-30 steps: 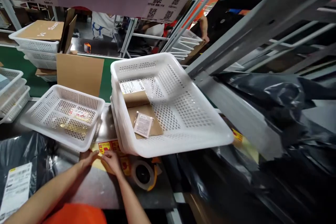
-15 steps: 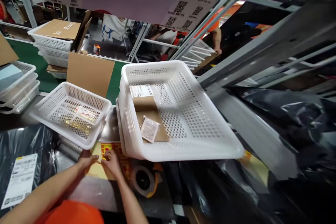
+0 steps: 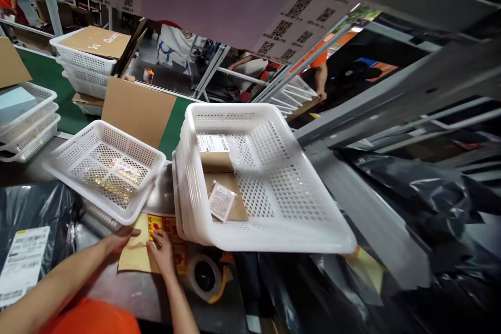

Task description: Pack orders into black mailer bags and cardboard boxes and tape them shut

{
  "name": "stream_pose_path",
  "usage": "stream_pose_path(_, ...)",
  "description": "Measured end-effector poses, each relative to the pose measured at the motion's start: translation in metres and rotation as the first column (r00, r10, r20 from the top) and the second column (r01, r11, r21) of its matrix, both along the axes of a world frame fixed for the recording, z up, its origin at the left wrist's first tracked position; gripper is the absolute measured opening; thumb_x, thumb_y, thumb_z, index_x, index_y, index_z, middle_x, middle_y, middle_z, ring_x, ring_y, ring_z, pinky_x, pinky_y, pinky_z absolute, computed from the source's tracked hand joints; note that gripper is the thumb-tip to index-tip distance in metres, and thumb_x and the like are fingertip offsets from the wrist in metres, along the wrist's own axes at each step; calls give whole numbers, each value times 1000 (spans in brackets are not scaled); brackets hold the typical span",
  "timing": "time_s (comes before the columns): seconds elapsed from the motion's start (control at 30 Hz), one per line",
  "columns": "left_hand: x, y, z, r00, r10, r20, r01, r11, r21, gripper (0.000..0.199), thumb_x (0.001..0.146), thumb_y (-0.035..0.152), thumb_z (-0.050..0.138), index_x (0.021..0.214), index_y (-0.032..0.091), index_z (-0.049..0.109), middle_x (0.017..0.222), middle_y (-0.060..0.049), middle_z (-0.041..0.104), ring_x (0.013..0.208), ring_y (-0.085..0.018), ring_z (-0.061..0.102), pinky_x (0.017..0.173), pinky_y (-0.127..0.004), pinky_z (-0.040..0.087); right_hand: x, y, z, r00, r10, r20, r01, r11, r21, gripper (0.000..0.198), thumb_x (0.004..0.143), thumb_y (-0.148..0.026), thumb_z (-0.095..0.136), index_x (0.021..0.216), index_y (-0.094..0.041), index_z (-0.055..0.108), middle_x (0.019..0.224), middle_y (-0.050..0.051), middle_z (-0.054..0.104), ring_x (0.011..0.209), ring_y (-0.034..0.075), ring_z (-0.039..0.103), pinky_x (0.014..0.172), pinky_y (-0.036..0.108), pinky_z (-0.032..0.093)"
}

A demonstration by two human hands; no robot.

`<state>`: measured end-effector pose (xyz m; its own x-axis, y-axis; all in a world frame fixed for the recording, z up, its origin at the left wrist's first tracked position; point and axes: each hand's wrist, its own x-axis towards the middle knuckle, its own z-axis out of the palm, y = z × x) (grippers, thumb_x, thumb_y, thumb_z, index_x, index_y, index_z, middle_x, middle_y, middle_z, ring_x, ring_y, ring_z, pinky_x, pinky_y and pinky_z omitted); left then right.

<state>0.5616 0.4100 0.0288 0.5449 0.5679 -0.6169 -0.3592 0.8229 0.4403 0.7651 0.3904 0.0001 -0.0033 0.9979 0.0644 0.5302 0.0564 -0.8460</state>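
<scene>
In the head view, a yellow sheet (image 3: 135, 261) bearing red stickers (image 3: 180, 257) lies at the lower left of the frame; the left hand (image 3: 122, 239), fingers bent, touches its upper left part; the right hand (image 3: 162, 253) curls over it beside a sticker; whether either pinches anything, one cannot tell; stacked white baskets (image 3: 289, 240) fill the centre.

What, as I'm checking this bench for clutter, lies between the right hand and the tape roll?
Some red-and-yellow printed labels lie between the right hand and the tape roll, as the head view shows.
</scene>
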Motion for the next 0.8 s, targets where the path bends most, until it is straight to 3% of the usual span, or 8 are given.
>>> stream_pose_path(0.17,1,11,10,990,-80,115,82,997,-9,81,59,41,90,133,16,68,105,-14,83,108,-38,79,104,-48,56,8,6,16,999,44,29,-43,999,-12,23,85,-30,71,98,-20,86,109,15,81,105,30,77,95,43,62)
stream_pose_path(0.33,4,16,13,989,-126,75,127,992,-4,72,56,28,92,125,19,74,101,-10,84,107,-38,79,104,-46,55,8,8,26,987,112,115,-113,994,-3,25,92,-28,63,92,-18,86,107,18,83,101,32,79,92,43,63)
stream_pose_path(0.6,-1,9,11,991,-132,-33,132,991,-4,56,55,33,87,109,20,78,84,-5,83,96,-36,78,95,-44,55,2,12,36,937,221,270,-238,971,32,32,94,-19,53,78,-19,81,82,14,79,82,28,77,78,36,59)
stream_pose_path(0.8,0,9,25,996,-93,4,93,995,39,63,54,32,88,115,22,76,90,-6,82,95,-35,79,96,-46,56,3,6,39,913,224,340,-258,964,57,25,94,-23,60,90,-19,85,102,17,82,96,33,79,88,43,64)
